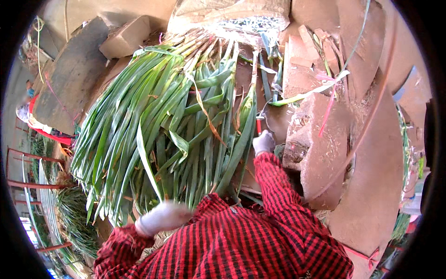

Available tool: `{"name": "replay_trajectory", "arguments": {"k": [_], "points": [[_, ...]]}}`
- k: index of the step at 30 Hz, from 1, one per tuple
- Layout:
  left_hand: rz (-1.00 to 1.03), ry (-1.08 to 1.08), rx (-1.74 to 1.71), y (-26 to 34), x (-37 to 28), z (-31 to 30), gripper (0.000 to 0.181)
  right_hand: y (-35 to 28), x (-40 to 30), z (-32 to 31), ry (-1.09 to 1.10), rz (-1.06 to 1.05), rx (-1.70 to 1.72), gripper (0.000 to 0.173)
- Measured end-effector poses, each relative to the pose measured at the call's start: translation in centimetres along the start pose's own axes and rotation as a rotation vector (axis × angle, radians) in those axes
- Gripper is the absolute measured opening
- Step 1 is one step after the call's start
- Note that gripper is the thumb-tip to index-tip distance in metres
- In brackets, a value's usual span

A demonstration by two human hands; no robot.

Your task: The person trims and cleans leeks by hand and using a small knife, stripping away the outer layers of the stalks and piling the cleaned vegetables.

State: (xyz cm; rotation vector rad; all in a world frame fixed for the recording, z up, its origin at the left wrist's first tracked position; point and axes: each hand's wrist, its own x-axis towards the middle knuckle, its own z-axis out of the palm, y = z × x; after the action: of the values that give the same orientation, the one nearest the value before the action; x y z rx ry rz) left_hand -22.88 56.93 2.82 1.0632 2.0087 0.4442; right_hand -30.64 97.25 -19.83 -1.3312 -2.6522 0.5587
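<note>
A big heap of green scallions lies in front of me, leaves towards my body and root ends at the far side. My right hand, in a pale glove, is closed around a small red-handled tool with a light crosspiece at its tip; its exact kind is unclear. Just left of that tool a single scallion lies along the heap's right edge. My left hand, also gloved and blurred by motion, is close to my chest near the leaf tips. Whether its fingers hold anything is not visible.
Beyond the root ends lies a tan sack with cut green and white pieces at its edge. Rough blocks and pink string are on the right. A dark curved board stands left. Another person in red is at the far left.
</note>
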Motion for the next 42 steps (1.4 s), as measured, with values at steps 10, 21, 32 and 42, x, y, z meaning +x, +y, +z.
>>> {"name": "replay_trajectory", "arguments": {"k": [10,21,32,42], "points": [[-0.082,0.640,-0.005,-2.2,37.0,-6.5,0.050,-2.2,2.4,-3.0,-0.110,-0.211,-0.285,0.079],[-0.260,0.548,0.155,-3.5,41.0,-6.6,0.056,-0.2,-3.8,-5.8,-0.062,-0.327,0.207,0.041],[-0.189,0.638,0.139,-3.7,40.8,-6.2,0.050,-3.9,-2.3,-3.4,-0.126,-0.327,-0.114,0.062],[-0.234,0.541,0.174,-3.7,41.4,-6.9,0.062,-3.5,3.5,-1.8,-0.093,-0.375,-0.120,0.061]]}}
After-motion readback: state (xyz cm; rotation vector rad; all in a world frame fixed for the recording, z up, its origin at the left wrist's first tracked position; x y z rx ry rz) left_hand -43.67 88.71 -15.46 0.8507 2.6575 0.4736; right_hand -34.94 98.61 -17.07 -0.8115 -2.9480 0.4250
